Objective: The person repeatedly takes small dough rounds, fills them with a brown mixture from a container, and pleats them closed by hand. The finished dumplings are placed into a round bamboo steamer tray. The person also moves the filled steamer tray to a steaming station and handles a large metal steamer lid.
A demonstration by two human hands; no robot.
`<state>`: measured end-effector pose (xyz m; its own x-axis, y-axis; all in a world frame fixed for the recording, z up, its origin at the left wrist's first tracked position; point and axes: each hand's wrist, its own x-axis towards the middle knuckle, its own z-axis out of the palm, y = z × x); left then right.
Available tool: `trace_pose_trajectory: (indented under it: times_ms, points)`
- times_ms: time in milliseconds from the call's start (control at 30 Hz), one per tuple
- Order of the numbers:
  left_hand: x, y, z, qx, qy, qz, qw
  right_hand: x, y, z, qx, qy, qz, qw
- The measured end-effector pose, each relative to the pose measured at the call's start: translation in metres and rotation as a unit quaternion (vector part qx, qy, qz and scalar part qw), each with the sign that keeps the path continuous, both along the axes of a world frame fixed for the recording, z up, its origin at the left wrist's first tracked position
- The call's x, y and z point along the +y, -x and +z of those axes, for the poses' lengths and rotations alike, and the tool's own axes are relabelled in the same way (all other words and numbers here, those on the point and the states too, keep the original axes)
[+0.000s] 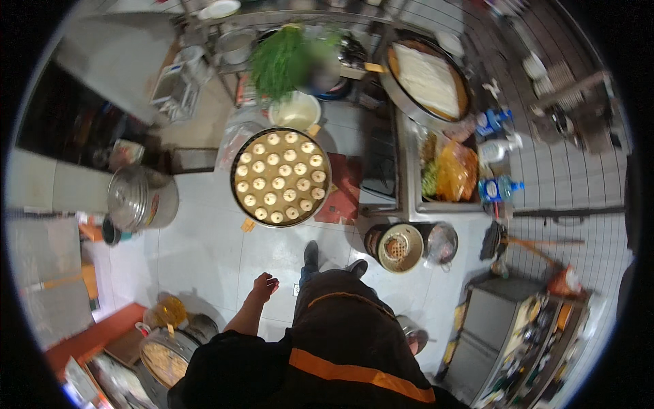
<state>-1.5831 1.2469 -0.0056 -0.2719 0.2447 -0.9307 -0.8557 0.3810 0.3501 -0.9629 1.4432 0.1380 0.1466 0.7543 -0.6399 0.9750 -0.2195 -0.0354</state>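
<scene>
My left hand [266,287] hangs over the tiled floor with bent fingers and holds nothing. My right hand is out of view. In front of me is a large round steamer tray [280,177] with wooden-looking handles, bearing several small white dough buns in rows. Behind it stands a pale round basin [296,110], beside a big bunch of green leafy vegetables [276,62]. At the upper right, a second round steamer tray [430,81] holds a broad white sheet, perhaps cloth or dough.
A metal sink [444,206] with an orange plastic bag [454,168] lies to the right. Below it stand round metal bins [401,248]. A lidded metal pot [127,199] is at the left, a round steamer [166,358] at the lower left and a metal cabinet [475,332] at the lower right.
</scene>
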Motion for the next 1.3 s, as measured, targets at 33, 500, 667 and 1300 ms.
trace_pose_trajectory:
  times_ms: [33,500,667,1300]
  points:
    - [-0.004,0.000,0.000,0.109,-0.070,-0.154,0.980,-0.008,0.002,0.004,-0.004,-0.013,-0.006,1.000]
    - [0.117,0.010,0.024,-0.111,0.036,-0.060,0.991,-0.047,-0.010,0.007,0.004,-0.004,-0.308,0.951]
    - [0.201,-0.059,0.055,0.031,-0.014,-0.140,0.990,-0.041,-0.100,-0.045,0.024,0.022,-0.289,0.957]
    - [0.323,-0.300,0.124,-0.073,0.153,-0.197,0.966,0.083,-0.302,-0.041,0.108,-0.057,-0.379,0.917]
